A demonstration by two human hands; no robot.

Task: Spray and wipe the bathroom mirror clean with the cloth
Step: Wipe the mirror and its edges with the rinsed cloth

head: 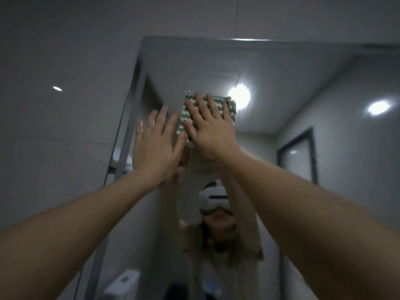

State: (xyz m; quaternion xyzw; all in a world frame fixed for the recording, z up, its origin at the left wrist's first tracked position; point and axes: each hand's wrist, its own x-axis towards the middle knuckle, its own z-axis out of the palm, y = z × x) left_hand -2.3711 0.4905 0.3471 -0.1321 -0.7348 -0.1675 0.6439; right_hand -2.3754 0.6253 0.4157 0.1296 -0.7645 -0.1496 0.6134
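The bathroom mirror (270, 87) fills the upper right, its top edge high in the view. A folded green-and-white patterned cloth (230, 109) is pressed flat against the upper glass under my right hand (210, 131), whose fingers are spread over it. My left hand (157, 144) lies flat on the glass just left of the cloth, fingers apart, its thumb touching the cloth's lower left edge. Both arms reach up. No spray bottle shows in the head view.
The mirror's metal frame (127, 131) runs down the left side, against a grey tiled wall (54, 126). The glass reflects a person wearing a white headset (213, 199), ceiling lights (239, 96) and a dark door frame (311, 154). A white fixture (123, 282) sits low.
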